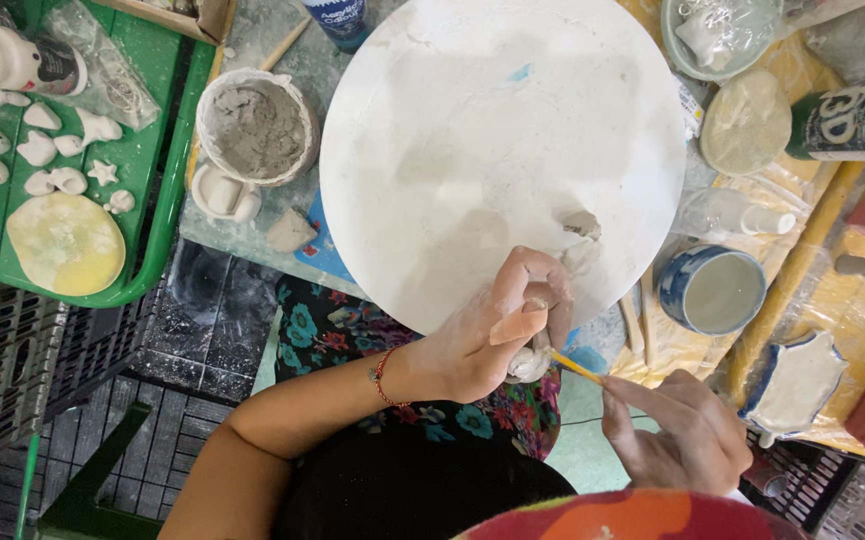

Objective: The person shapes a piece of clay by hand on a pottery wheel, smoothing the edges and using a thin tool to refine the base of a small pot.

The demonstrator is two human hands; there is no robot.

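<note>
Clay piece [530,362], small and white, sits lower centre of frame, pinched in left hand [482,335] grip, fingers curled shut around it. Long axis unclear, mostly hidden. Right hand [687,435] closed on thin brush [577,368], lying lower right; brush axis runs diagonally, tip pointing upper left at piece. Round white board [502,150] above on table [252,230].

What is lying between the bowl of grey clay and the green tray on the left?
In the head view, the stretch between the bowl of grey clay and the green tray holds only a thin wooden stick along the table edge; nothing else lies there.
</note>
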